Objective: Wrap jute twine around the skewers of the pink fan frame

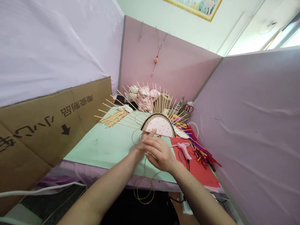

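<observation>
Near the pink half-round card fan (161,126) rayed with bamboo skewers, the right hand (160,153), fingers outstretched, covers the left hand (143,142), whose grip cannot be told. At left, the brown cardboard sheet (47,125) reads "陶瓷制品".

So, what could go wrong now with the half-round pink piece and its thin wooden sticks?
The loose brown twine hangs in loops over the mint-green table's edge below the left hand and right hand; it might catch an arm and drag the half-round pink dotted piece.
The thin wooden sticks fan outward near both hands; a poke seems possible.
The pink glue gun lies on red paper; if hot, it may mark it.
</observation>
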`<control>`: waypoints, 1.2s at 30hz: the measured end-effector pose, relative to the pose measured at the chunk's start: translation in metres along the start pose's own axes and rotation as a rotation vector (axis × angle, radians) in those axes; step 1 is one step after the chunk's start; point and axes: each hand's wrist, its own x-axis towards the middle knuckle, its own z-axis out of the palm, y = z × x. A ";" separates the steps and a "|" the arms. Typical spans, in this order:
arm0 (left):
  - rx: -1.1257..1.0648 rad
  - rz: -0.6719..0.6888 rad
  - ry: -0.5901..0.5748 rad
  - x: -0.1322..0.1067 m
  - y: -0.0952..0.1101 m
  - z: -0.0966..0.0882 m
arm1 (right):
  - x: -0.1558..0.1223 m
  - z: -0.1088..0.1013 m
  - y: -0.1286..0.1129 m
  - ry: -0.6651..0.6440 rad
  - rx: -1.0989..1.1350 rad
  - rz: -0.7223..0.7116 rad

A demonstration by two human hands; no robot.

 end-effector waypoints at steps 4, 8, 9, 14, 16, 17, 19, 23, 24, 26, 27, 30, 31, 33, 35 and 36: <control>-0.081 0.021 -0.017 0.008 0.004 0.006 | -0.014 -0.004 0.000 0.139 0.005 0.124; -0.329 -0.021 -0.056 0.012 -0.001 0.007 | -0.046 -0.008 0.016 0.295 -0.095 0.405; -0.372 -0.029 -0.062 0.013 -0.002 0.007 | -0.057 -0.011 0.022 0.325 -0.144 0.486; -0.412 -0.027 -0.043 0.016 -0.004 0.003 | -0.119 -0.035 0.060 0.231 -0.459 0.983; -0.415 -0.023 -0.037 0.017 -0.003 0.003 | -0.135 -0.044 0.073 0.002 -0.556 1.180; -0.418 -0.021 -0.034 0.018 -0.002 0.002 | -0.140 -0.046 0.077 -0.126 -0.589 1.256; -0.428 -0.014 -0.027 0.018 -0.001 0.001 | -0.146 -0.047 0.084 -0.332 -0.617 1.355; -0.437 -0.003 -0.001 0.021 0.000 0.000 | -0.144 -0.041 0.091 -0.475 -0.598 1.433; -0.435 -0.001 0.003 0.022 0.001 -0.001 | -0.143 -0.039 0.092 -0.476 -0.595 1.447; -0.436 0.002 0.005 0.023 0.001 -0.001 | -0.142 -0.036 0.095 -0.478 -0.596 1.471; -0.439 0.004 0.009 0.023 0.000 -0.002 | -0.142 -0.035 0.097 -0.476 -0.597 1.481; -0.443 0.011 0.012 0.024 0.001 -0.002 | -0.139 -0.033 0.096 -0.462 -0.602 1.497; -0.438 0.014 0.013 0.024 0.001 -0.002 | -0.138 -0.033 0.095 -0.451 -0.605 1.499; -0.423 0.023 0.013 0.024 0.001 -0.002 | -0.137 -0.035 0.088 -0.418 -0.606 1.496; -0.404 0.036 0.017 0.023 0.002 -0.001 | -0.137 -0.041 0.078 -0.391 -0.597 1.482; -0.392 0.043 0.019 0.023 0.002 -0.001 | -0.137 -0.045 0.072 -0.370 -0.576 1.469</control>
